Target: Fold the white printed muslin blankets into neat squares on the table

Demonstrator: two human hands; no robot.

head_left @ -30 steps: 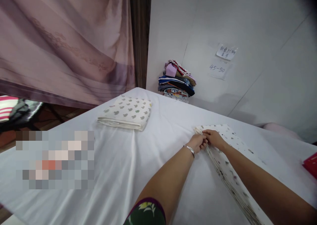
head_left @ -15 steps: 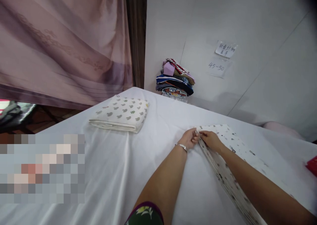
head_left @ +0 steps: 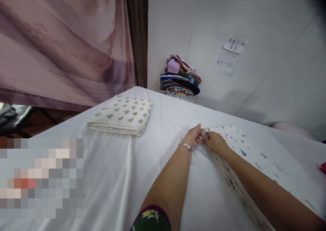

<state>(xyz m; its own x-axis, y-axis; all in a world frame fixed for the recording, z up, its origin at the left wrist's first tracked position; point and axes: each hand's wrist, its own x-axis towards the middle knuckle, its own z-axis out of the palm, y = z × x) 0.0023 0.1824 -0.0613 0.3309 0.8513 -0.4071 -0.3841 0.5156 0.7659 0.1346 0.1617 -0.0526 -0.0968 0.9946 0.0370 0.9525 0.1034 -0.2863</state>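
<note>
A white cloth printed with small dark motifs (head_left: 246,148) lies on the right side of the table, its near-left edge showing several stacked layers. My left hand (head_left: 195,136), with a silver bracelet at the wrist, grips the far-left corner of these layers. Beside it, my right hand (head_left: 215,142) pinches the same edge with thumb and fingers, and its forearm passes over the cloth. The fingertips of both hands nearly meet, so the exact hold is partly hidden. To the left sits a second cloth with grey prints (head_left: 124,114), folded into a thick flat rectangle.
White fabric (head_left: 107,176) covers the table. A stack of folded clothes (head_left: 179,78) stands past the far edge against the grey wall (head_left: 254,17), which bears two paper notes (head_left: 225,65). A pink curtain (head_left: 66,47) hangs at the left. Something red (head_left: 323,167) shows at the right edge.
Both hands stay at the cloth's corner. My left fingers have shifted slightly, with one now pointing up. The view has moved a little.
</note>
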